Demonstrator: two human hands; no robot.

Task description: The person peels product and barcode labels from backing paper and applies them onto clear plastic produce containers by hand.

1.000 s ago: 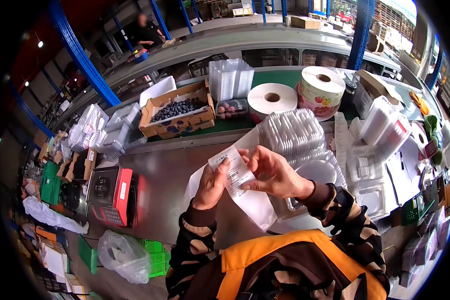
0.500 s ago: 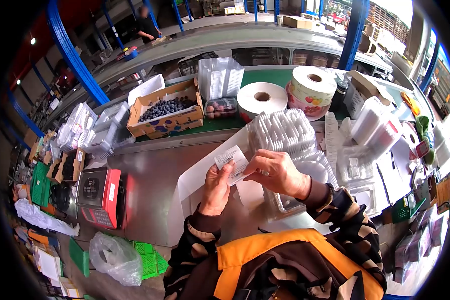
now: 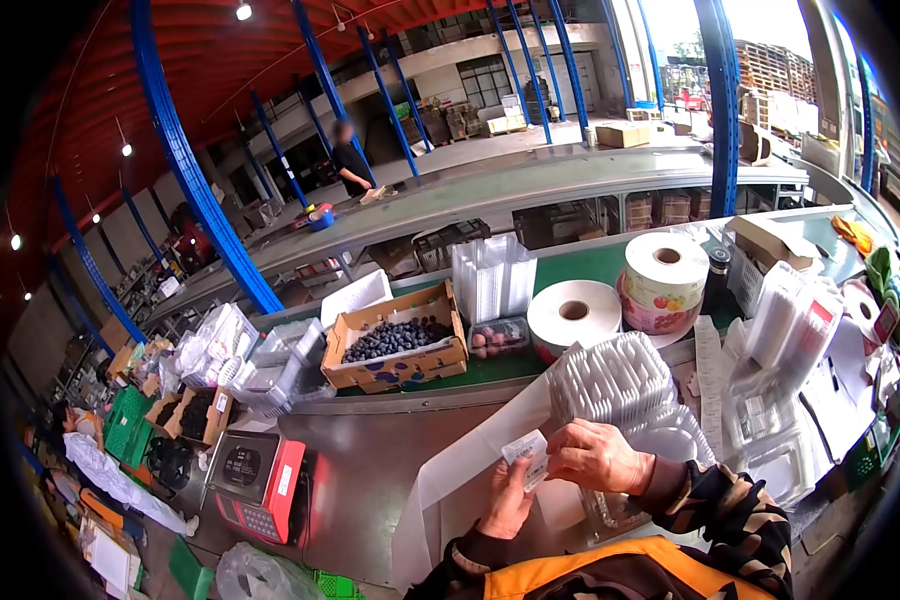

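Observation:
My left hand (image 3: 510,497) grips a small white printed label (image 3: 526,456) between thumb and fingers, its barcode side facing up. At the label's right edge, the fingertips of my right hand (image 3: 598,456) are pinched together; the exact contact is partly hidden by the fingers. Just beyond my hands stands a stack of clear plastic clamshell boxes (image 3: 613,380). More clear trays (image 3: 670,440) lie beneath and behind my right wrist. A white sheet (image 3: 460,490) is spread on the metal table under my left hand.
A red scale (image 3: 260,485) stands at left. Behind are a cardboard box of blueberries (image 3: 395,340), a punnet of reddish fruit (image 3: 498,338), a white label roll (image 3: 573,312) and stacked printed rolls (image 3: 664,280). A person (image 3: 350,165) stands at the far conveyor.
My view has tilted up and swung left, so the scene sits lower and further right. Both hands remain together at the label, which now appears more tilted.

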